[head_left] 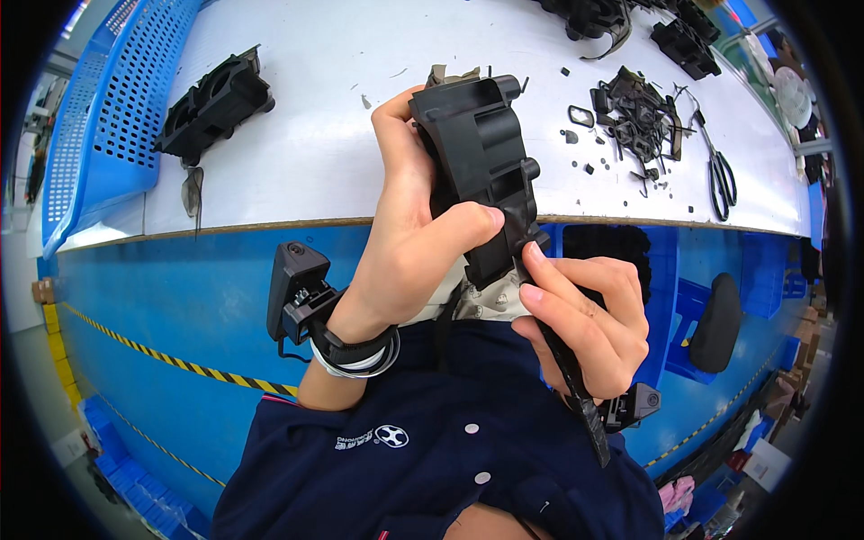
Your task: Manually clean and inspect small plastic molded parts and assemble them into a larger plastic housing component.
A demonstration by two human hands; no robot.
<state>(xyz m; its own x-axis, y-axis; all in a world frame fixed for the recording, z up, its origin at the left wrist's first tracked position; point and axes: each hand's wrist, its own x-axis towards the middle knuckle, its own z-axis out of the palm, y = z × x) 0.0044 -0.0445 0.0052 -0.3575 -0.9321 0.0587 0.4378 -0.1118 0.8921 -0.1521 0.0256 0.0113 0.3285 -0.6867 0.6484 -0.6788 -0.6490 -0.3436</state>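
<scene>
My left hand [409, 238] is closed around a black molded plastic housing [486, 135], holding it up over the table's front edge. Its thumb presses on the face of the part, near the lower end. My right hand [589, 315] grips a slim, flat black tool [576, 387] whose long handle runs down toward my body. The tool's front end meets the lower right edge of the housing, by my right fingertips. What kind of tip it has is hidden there.
Black scraps [639, 117] lie piled at the table's right, beside scissors [723, 180]. Another black housing [216, 103] rests at left by a blue perforated basket [108, 117]; more housings [686, 47] sit at far right. A stool with a dark cushion [717, 324] stands below the table [315, 117].
</scene>
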